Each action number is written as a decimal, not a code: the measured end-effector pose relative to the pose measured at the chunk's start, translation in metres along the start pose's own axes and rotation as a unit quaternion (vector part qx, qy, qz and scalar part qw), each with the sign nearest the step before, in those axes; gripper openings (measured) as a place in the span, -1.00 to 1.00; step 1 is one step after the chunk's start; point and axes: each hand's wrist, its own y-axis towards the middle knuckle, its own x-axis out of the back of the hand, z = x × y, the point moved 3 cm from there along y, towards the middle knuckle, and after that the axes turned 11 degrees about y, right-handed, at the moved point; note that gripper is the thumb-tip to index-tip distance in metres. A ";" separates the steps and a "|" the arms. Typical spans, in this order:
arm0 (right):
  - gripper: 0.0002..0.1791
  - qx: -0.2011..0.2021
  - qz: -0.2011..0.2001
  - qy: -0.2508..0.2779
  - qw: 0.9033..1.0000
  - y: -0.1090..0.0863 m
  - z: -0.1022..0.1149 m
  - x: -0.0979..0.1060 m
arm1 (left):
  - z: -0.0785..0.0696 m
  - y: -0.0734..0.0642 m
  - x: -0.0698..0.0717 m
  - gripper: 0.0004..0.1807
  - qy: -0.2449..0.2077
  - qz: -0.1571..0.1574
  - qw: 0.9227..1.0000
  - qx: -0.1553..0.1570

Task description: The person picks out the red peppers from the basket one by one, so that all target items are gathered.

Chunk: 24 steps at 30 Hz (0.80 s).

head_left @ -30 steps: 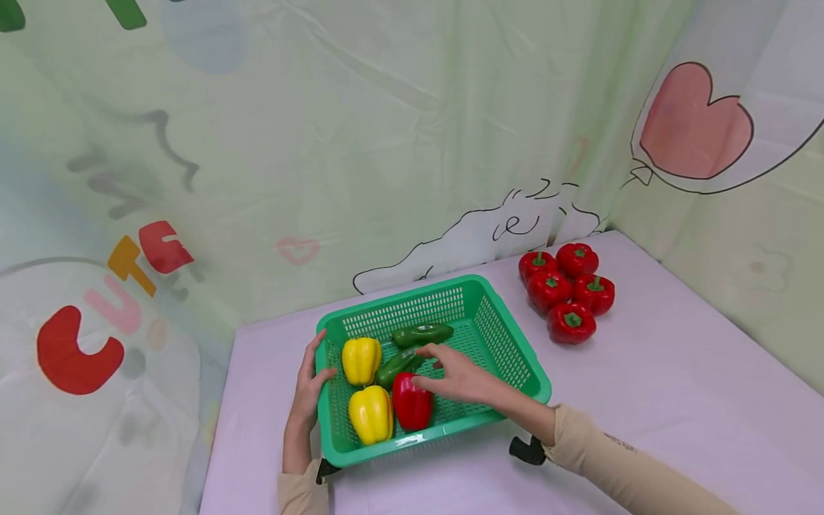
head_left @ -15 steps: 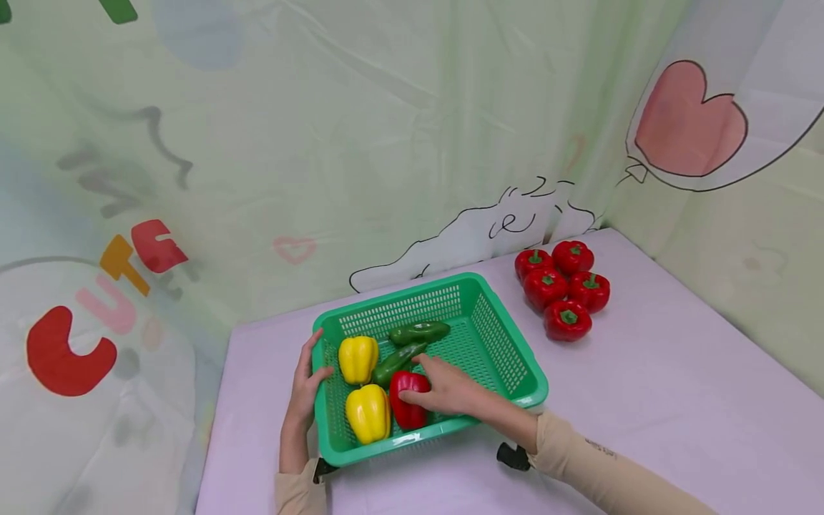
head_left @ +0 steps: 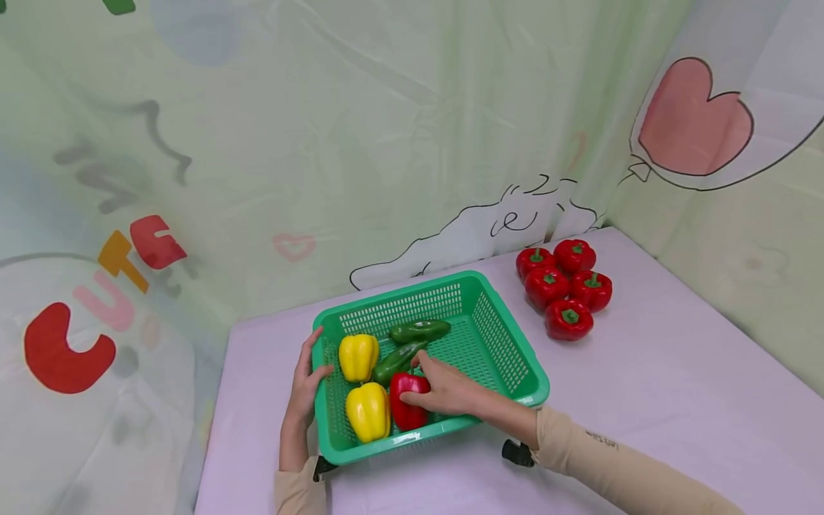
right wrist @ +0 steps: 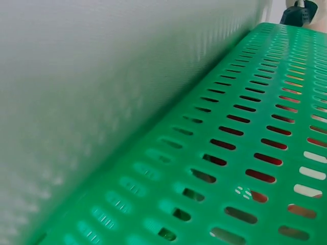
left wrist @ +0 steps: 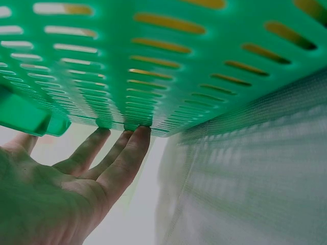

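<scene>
A green plastic basket (head_left: 502,343) sits tilted in view on the table, with vegetables inside. My left hand (head_left: 302,390) holds its left side, thumb over the rim; in the left wrist view the fingers (left wrist: 125,161) touch the perforated outer wall. Inside the basket, my right hand (head_left: 447,386) grips a red bell pepper (head_left: 404,411), thumb on its near side; its far fingertips are partly hidden. Two yellow bell peppers (head_left: 358,357) lie along the left, and two long green peppers (head_left: 420,331) lie behind the red one. The right wrist view shows only basket wall, not the hand.
Several red bell peppers (head_left: 569,320) cluster on the pale purple table (head_left: 650,379) to the basket's right. A printed curtain (head_left: 386,143) closes off the back and sides of the table.
My right hand has lowered from just above the red bell pepper and now grips it. The left hand stays at the basket's left rim, and the basket has hardly moved.
</scene>
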 end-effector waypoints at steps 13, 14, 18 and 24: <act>-0.28 0.007 0.002 0.013 1.000 -0.001 0.002 -0.001 | -0.002 0.002 0.000 -0.22 0.004 -0.005 1.000 0.000; -0.27 0.011 -0.001 0.008 1.000 -0.001 0.003 0.000 | -0.002 0.002 0.000 -0.22 0.003 -0.006 1.000 0.001; -0.23 0.023 -0.014 -0.026 0.999 -0.001 0.004 0.001 | -0.002 0.002 -0.001 -0.22 0.002 -0.005 1.000 0.001; -0.22 0.038 -0.041 -0.066 0.996 -0.004 0.007 0.003 | -0.002 0.001 -0.001 -0.22 0.009 -0.002 1.000 0.005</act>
